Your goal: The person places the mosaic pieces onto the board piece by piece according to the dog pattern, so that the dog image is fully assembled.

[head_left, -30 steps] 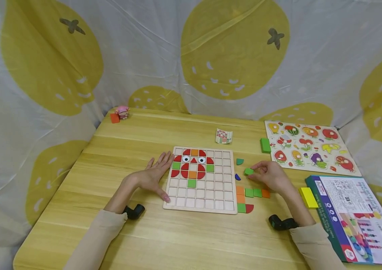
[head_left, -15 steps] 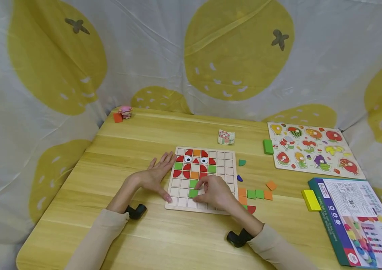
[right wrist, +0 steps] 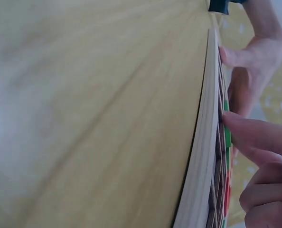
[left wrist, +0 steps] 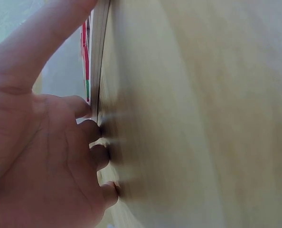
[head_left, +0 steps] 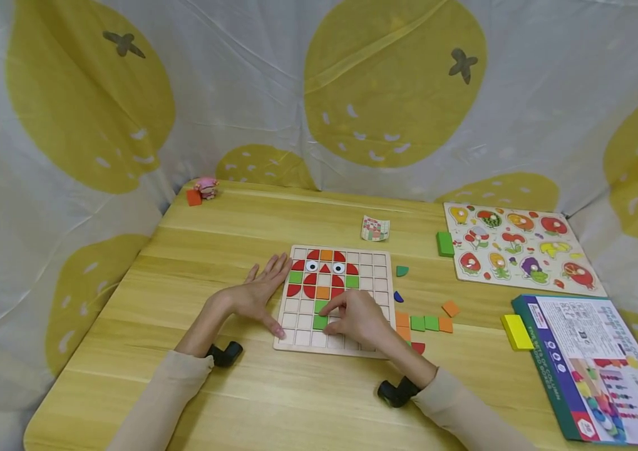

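Note:
The pale wooden grid board (head_left: 367, 334) carries red, orange and green pieces and two round eye tiles. My left hand (head_left: 255, 296) lies spread along its left side, thumb on the near left corner; the left wrist view shows the fingertips down beside the board's edge. With thumb and index finger, my right hand (head_left: 359, 318) pinches a green square tile (head_left: 320, 322) at a grid cell, just below another green tile (head_left: 321, 307). In the right wrist view the fingertips are right at the green tile (right wrist: 227, 135), low over the grid.
Right of the board lie loose green squares (head_left: 424, 323), orange squares (head_left: 451, 309), a red quarter piece (head_left: 418, 347) and a blue piece (head_left: 399, 297). A small pattern card (head_left: 375, 228) sits behind. Farther right are a fruit puzzle (head_left: 521, 250), a yellow block (head_left: 517, 332) and a box (head_left: 595, 369).
My right hand has carried the green tile from right of the board leftward onto the grid, below the other green tile. Over the last half second it barely moves. The left hand stays put.

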{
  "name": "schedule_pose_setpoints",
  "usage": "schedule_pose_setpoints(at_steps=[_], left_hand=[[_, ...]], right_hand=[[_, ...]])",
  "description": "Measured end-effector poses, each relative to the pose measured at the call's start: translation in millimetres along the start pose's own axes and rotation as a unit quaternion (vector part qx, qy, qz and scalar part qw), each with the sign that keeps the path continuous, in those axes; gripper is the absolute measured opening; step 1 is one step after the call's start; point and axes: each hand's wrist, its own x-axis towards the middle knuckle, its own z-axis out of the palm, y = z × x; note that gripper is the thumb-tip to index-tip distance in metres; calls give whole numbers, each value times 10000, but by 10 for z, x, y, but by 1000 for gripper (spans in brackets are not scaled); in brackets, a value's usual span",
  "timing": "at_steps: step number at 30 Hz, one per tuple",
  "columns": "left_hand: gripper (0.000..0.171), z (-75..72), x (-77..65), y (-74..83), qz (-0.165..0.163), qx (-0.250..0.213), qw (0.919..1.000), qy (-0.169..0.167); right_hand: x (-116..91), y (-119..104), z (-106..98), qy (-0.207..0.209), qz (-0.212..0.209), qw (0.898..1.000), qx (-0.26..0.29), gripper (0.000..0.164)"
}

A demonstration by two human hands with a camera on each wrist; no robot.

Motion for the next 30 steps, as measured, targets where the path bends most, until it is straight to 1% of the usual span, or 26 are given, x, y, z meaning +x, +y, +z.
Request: schedule_pose_setpoints(at_steps=[3,5,7,9,10,12,15,19,22,25,27,30], left_hand=[[143,-1,3,4,15,29,10000,2],[143,-1,3,2,30,34,10000,8],[143,-2,1,4,25,21,10000,1],[144,-2,-1,3,13,15,10000,4],[144,-2,-3,3,8,9,10000,-1],[144,0,-4,1,-11,-6,10000,-11],[144,4,-3,-4,-11,-19,10000,-2],[144,4,0,-7,5,-42,10000,15],[144,-2,2,-2,7,-29,10000,7],[144,-7,-1,6,-9,17,10000,-12],[144,-7,0,6,-23,38,10000,-25],[144,-3,-1,-1,-6,32,10000,-19]], right_hand=[[26,10,-29,-221,0,9997,124,23],[31,36,-74,-484,-122,9987,118,27],[17,77,-156,-727,-293,9968,165,35],[-27,155,-278,-826,-443,9954,221,42],[-65,208,-355,-804,-488,9953,238,44],[-161,340,-525,-615,-427,9968,294,45],[-347,594,-777,-369,-136,9988,283,41],[-577,916,-1008,-283,329,9987,263,41],[-684,1068,-1082,-177,671,9973,237,39],[-727,1133,-1094,-46,928,9955,191,33],[-730,1144,-1083,43,1020,9947,152,30],[-717,1145,-1054,113,1013,9948,2,29]])
